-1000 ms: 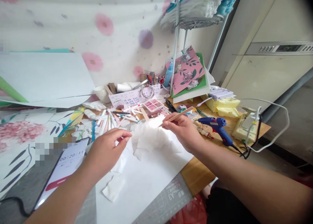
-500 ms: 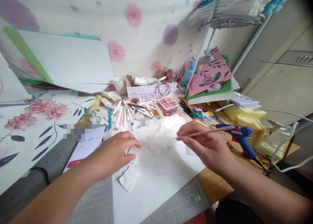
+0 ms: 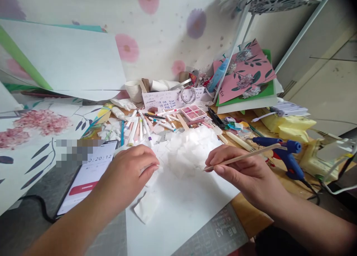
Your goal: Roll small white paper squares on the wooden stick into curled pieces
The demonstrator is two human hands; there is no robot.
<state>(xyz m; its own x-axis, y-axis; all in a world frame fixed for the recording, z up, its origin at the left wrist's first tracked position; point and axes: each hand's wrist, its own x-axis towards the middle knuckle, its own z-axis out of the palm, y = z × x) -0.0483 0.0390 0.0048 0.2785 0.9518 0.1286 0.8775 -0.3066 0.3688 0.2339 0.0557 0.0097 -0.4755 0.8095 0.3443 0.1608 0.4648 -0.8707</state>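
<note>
White pile [image 3: 192,148] of thin bits, on the big white sheet [image 3: 178,226] between my two hands.

Nearest to me, a gray mat [image 3: 214,237] pokes out from under the sheet, and one loose white scrap [image 3: 146,207] lies on top of the sheet. A phone [image 3: 83,181] with a red button is on the left. My left hand [image 3: 134,165] has its thumb and fingers bent close to each other, but I can't tell if they touch or pinch a bit. My right hand [image 3: 240,168] pinches a thin wooden stick [image 3: 251,153], its tip just beside the pile. The hands are apart. To the right is a blue glue gun [image 3: 294,170]. Past the pile are lots of pens [image 3: 142,129] and a pink paint box [image 3: 193,113]. Farther back, a pink flower card [image 3: 242,77] leans by a spotty curtain [image 3: 161,25].
</note>
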